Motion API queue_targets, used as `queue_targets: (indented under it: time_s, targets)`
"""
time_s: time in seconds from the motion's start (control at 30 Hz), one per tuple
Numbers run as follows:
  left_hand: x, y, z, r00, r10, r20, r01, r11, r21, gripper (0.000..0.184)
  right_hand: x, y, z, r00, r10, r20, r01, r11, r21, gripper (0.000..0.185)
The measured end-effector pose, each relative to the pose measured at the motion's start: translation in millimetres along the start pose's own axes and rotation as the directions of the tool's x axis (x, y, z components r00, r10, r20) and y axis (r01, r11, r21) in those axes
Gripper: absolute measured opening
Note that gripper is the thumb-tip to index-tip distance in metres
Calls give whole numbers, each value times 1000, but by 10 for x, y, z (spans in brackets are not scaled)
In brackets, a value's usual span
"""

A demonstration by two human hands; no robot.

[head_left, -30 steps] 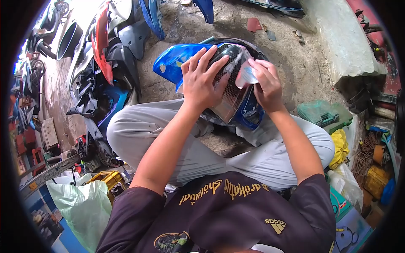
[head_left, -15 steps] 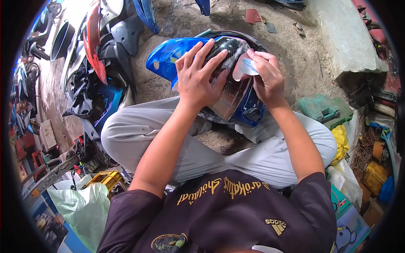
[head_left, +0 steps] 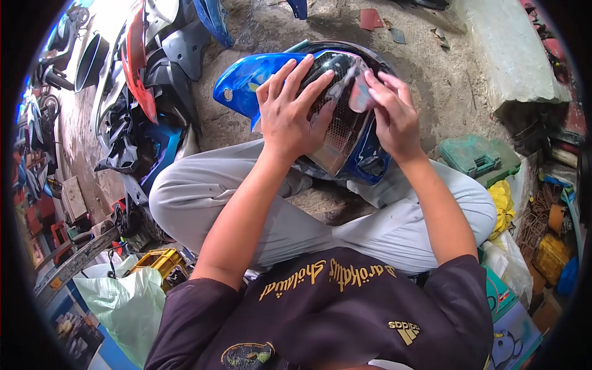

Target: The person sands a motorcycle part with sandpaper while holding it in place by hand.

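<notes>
A blue and black motorcycle body panel (head_left: pixel 246 83) with a honeycomb-patterned middle lies across my crossed shins. My left hand (head_left: pixel 293 111) rests on its left half, fingers spread and pressing on the surface. Pale, scuffed patches mark the black part between my hands. At the panel's upper right, my right hand (head_left: pixel 394 111) pinches a piece of sandpaper (head_left: pixel 360 94), pinkish with a worn print, which lies against the surface. My right fingers partly cover the sandpaper.
Red and black fairing parts (head_left: pixel 137 61) are piled at the left. Sandpaper scraps (head_left: pixel 370 19) lie on the concrete floor ahead. A green tool case (head_left: pixel 470 156) and a yellow cloth (head_left: pixel 502 206) sit by my right knee. A yellow crate (head_left: pixel 161 265) stands at lower left.
My right hand has shifted slightly right and down, and the sandpaper now lies flatter against the panel. My left hand stays in place.
</notes>
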State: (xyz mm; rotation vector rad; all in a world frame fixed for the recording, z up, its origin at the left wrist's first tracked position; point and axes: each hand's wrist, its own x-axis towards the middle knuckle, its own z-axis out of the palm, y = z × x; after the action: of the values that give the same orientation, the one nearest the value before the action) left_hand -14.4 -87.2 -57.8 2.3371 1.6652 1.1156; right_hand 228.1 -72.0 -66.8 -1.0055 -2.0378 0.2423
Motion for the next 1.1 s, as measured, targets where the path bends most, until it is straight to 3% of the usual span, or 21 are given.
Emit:
queue_targets:
  time_s: [0.53,0.67,0.87,1.1]
  targets:
    - [-19,25,7,1000,-6,1,6,1000,19,52,-4,3,30,999,-28,-41,28,1000,-8,38]
    - [-16,36,-3,1000,4,-1,-4,1000,28,52,226,54,103,1000,-1,-20,1,1000,-6,30]
    - [-30,29,6,1000,1,-7,-1,1000,21,51,-174,51,-50,998,-67,15,68,994,-81,38]
    - [-37,20,3,1000,18,-15,-18,1000,24,52,264,63,48,999,-43,-13,42,998,-40,33]
